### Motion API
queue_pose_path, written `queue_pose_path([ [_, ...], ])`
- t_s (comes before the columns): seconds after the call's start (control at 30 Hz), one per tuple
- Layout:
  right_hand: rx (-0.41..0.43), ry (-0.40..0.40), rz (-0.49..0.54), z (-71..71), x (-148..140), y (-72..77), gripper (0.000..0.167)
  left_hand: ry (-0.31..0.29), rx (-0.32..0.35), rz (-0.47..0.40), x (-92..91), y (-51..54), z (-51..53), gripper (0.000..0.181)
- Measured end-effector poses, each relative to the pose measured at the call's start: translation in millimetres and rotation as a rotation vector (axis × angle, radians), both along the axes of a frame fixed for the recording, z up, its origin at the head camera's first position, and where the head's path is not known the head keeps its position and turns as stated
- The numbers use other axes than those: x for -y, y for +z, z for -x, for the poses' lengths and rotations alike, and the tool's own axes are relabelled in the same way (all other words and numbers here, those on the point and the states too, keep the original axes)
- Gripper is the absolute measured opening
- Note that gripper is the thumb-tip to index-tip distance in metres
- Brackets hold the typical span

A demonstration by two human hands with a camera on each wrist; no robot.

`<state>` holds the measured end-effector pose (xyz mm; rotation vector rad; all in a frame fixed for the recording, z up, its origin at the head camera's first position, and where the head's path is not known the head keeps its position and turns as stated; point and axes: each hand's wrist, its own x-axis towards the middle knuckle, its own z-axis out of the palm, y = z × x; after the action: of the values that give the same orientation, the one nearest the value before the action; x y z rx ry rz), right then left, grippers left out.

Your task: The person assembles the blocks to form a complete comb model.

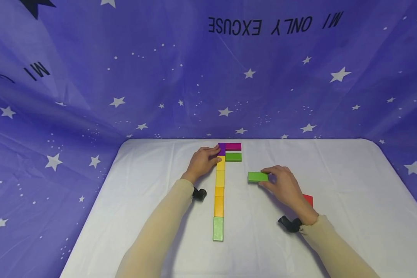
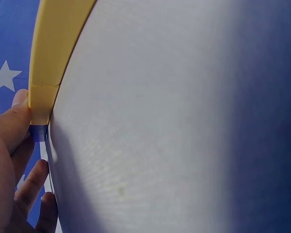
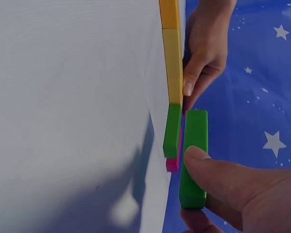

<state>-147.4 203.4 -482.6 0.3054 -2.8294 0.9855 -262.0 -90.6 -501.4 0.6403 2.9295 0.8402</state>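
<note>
A column of blocks runs down the white table, with a purple block [image 1: 222, 149] at its far end. Two yellow blocks [image 1: 220, 175] come after it, followed by orange blocks [image 1: 219, 202] and a light green block [image 1: 218, 228] at the near end. My left hand [image 1: 202, 163] lies along the column's left side, its fingertips touching the purple block and its thumb at the first yellow block. A green block [image 1: 258, 177] is pinched in my right hand [image 1: 283, 185], raised above the table. Both a magenta block [image 1: 233, 146] and another green block [image 1: 233, 157] stick out rightward from the column's far end.
Partly hidden behind my right wrist is a red block [image 1: 308, 199]. The white-covered table [image 1: 142, 162] ends at a purple star-patterned cloth [image 1: 180, 77] behind. Black wrist cameras hang under both forearms.
</note>
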Motion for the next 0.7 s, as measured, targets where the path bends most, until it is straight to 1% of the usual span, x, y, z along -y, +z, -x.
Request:
queue_pose_path([
  [0.23, 0.016, 0.002, 0.015, 11.0, 16, -0.7, 0.039, -0.008, -0.011, 0.011, -0.1, 0.2, -0.2, 0.047],
  [0.37, 0.025, 0.008, 0.020, 15.5, 24, -1.9, 0.039, -0.009, -0.007, 0.008, -0.4, 0.6, -0.7, 0.046],
  [0.5, 0.017, 0.013, 0.021, 20.1, 32, -4.0, 0.039, -0.009, -0.003, 0.008, -0.4, 0.2, -0.7, 0.047],
  [0.7, 0.005, 0.022, 0.016, 28.5, 43, -8.2, 0.039, -0.013, -0.019, 0.005, -0.1, -0.4, 0.3, 0.047],
])
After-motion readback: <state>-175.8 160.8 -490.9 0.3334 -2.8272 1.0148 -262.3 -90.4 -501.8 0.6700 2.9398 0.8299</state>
